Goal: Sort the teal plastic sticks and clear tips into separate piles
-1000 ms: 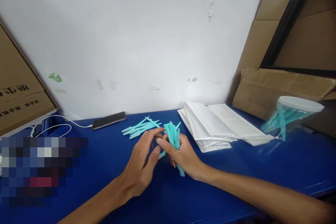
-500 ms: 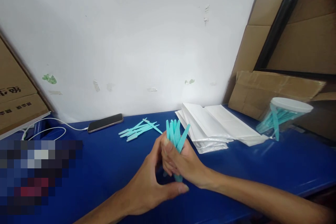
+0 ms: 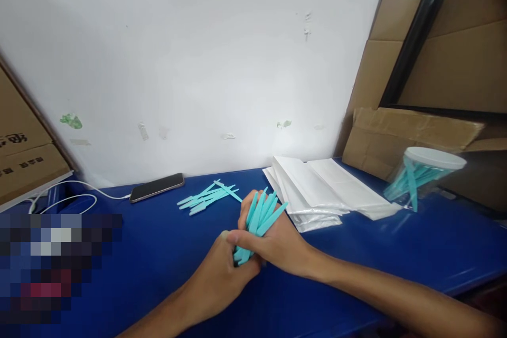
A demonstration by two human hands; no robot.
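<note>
A: Start at the grip. What does it hold?

B: The right hand (image 3: 287, 243) is closed around a bundle of teal sticks (image 3: 257, 216), its thumb laid across the front and its fingers wrapped behind. The left hand (image 3: 212, 280) is curled around the lower end, with its thumb beneath.

A: Is the left one pinching or just cupping?

B: It looks like cupping, but its fingertips are hidden, so I can't tell how hard it presses. The two hands touch each other.

A: And the step in hand?

B: My reading is that the bundle is being gathered and evened up between the hands. The upper tips fan out unevenly, so shifting it would call for a snug wrap around the middle and light support at the lower end.

A: What lies about them?

B: Just beyond the hands, loose sticks (image 3: 208, 198) lie crossed on the blue tabletop (image 3: 336, 274). Behind the right hand are overlapping white envelopes (image 3: 301, 185). Further right, a clear container (image 3: 425, 177) with a white lid (image 3: 435, 158) holds more teal sticks; it looks tilted, near folded cardboard (image 3: 368, 137).

A: To the left?

B: A phone (image 3: 157, 188) near the wall (image 3: 198, 63), with a white cable (image 3: 93, 186) plugged in.
</note>
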